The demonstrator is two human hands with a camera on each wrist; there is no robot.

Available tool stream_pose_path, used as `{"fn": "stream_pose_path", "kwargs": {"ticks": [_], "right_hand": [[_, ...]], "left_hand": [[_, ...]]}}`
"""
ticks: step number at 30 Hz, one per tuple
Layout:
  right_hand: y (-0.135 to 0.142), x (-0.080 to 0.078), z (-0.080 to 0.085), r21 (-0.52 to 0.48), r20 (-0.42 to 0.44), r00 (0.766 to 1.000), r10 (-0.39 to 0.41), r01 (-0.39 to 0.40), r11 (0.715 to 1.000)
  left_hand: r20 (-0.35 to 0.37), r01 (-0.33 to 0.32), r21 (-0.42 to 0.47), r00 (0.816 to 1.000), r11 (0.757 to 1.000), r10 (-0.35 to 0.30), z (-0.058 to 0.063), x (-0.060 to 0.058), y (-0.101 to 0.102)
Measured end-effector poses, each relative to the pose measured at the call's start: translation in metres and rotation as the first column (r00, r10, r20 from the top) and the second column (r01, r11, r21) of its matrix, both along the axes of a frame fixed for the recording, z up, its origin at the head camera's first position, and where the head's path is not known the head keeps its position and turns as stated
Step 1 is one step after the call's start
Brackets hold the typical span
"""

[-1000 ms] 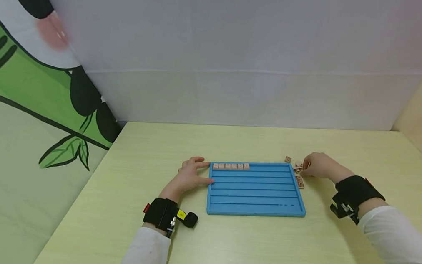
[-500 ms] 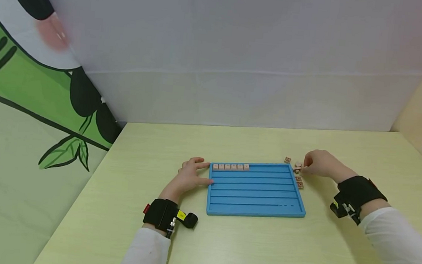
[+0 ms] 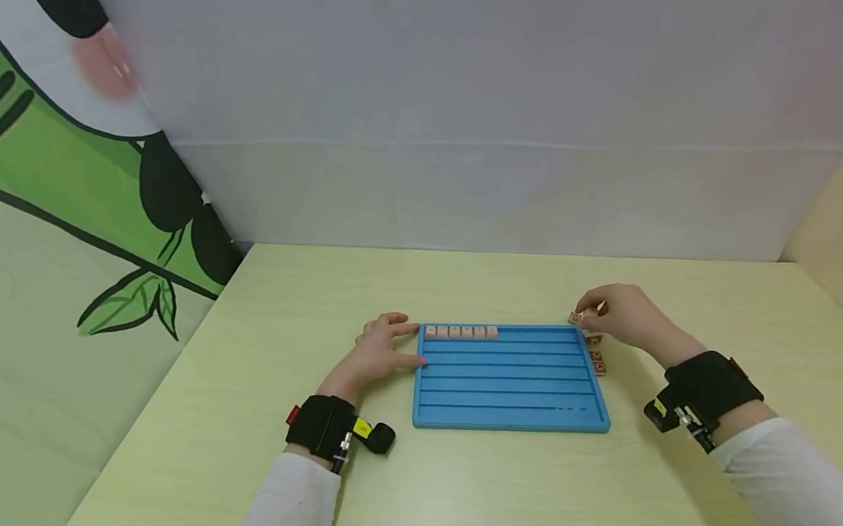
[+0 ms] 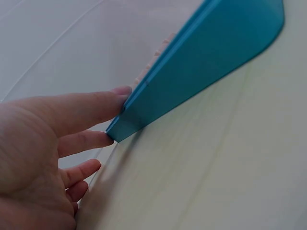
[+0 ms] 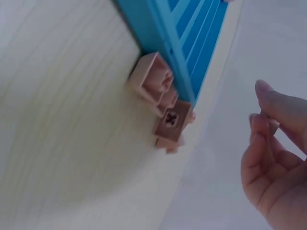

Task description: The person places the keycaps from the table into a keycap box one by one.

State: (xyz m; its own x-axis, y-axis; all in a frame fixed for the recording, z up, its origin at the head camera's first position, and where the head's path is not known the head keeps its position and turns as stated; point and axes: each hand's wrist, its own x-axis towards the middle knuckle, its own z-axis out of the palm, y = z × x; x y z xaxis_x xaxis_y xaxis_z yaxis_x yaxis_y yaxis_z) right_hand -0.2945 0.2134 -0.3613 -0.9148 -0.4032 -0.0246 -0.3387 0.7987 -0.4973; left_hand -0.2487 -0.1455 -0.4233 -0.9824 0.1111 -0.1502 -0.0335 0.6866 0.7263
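Observation:
A ridged blue tray [image 3: 509, 379] lies on the table, with a row of pale keycaps [image 3: 461, 332] in its top left groove. My left hand [image 3: 381, 349] rests at its left side. In the left wrist view the thumb [image 4: 91, 108] touches the rim and a straight forefinger reaches the corner. Above the tray's far right corner is my right hand [image 3: 623, 314], thumb and forefinger together. They pinch a small keycap [image 5: 274, 126], mostly hidden by the fingers. Loose pinkish keycaps [image 5: 165, 105], some hollow side up, lie against the tray's right side.
One keycap [image 3: 575, 317] lies behind the far right corner, partly covered by the right fingers. More keycaps [image 3: 597, 363] sit lower along the right edge. A pale cloth wall [image 3: 474, 176] stands behind the table [image 3: 446, 499], with printed panels on both sides.
My right hand has moved left and away from me, from the loose keycaps beside the tray to above its far right corner. The left hand and tray stay still.

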Motion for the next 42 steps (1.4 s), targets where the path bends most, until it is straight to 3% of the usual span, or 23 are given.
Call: {"fn": "stream_pose_path", "kwargs": {"ticks": [8,19,26,33,42], "right_hand": [[-0.017,0.011,0.01,-0.027,-0.064,0.995,0.078,-0.079,0.996],[-0.037,0.009,0.01,-0.019,-0.058,0.997,0.045,-0.046,0.999],[-0.064,0.002,0.001,-0.007,-0.067,0.991,0.113,-0.114,0.993],[-0.087,-0.004,-0.011,0.065,-0.037,0.979,0.199,-0.197,0.978],[-0.099,-0.008,-0.021,0.122,0.005,0.98,0.198,-0.197,0.973]], "left_hand": [[-0.016,0.018,-0.032,1.0,0.999,-0.018,-0.001,-0.001,0.0],[-0.01,0.02,-0.021,1.0,1.0,-0.02,-0.001,0.001,-0.001],[-0.002,0.015,-0.005,1.0,1.0,-0.015,-0.003,0.0,-0.002],[-0.005,0.015,-0.002,1.0,1.0,-0.015,-0.001,0.0,-0.002],[-0.007,0.023,-0.027,1.0,0.999,-0.023,-0.003,-0.003,-0.002]]}}
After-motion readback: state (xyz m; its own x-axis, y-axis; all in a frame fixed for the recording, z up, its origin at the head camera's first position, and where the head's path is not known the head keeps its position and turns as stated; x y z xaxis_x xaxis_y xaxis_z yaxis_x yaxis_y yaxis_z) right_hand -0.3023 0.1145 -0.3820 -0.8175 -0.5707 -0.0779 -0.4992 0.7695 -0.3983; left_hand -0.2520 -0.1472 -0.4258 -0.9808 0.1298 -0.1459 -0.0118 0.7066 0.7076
